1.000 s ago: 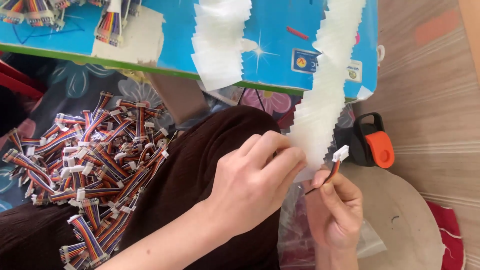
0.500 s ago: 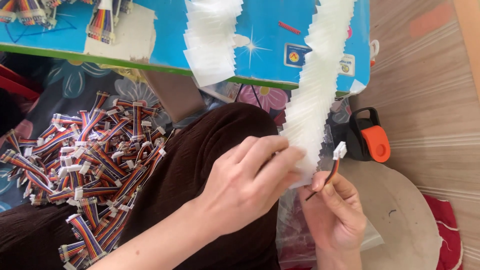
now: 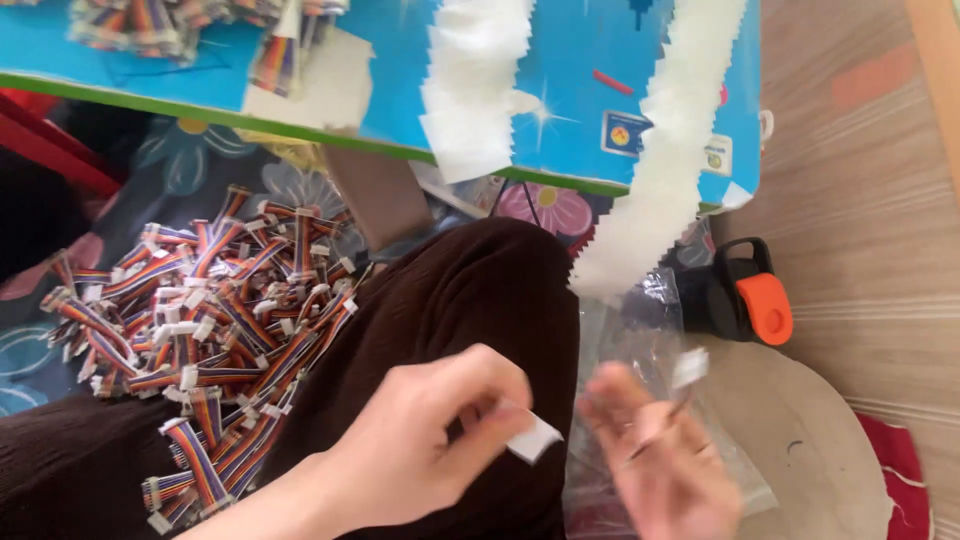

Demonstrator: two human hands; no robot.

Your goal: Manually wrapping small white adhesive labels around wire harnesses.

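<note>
The left hand (image 3: pixel 420 440) is low in the scene, above the dark brown trouser leg (image 3: pixel 470 300), and its thumb and fingers pinch a small white paper slip (image 3: pixel 533 438). Just right of it, the blurred right hand (image 3: pixel 660 465) has its fingers rather spread but holds a thin wire with a white connector (image 3: pixel 688 368). A long white paper strip (image 3: pixel 670 150) hangs from the far blue table (image 3: pixel 580 90), and a pile of rainbow ribbon cables (image 3: pixel 200 330) lies at the left.

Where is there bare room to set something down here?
Bare wood floor lies right of the blue table, above the black-and-orange tool. The round mat is partly free. The cable pile at left is crowded.
</note>
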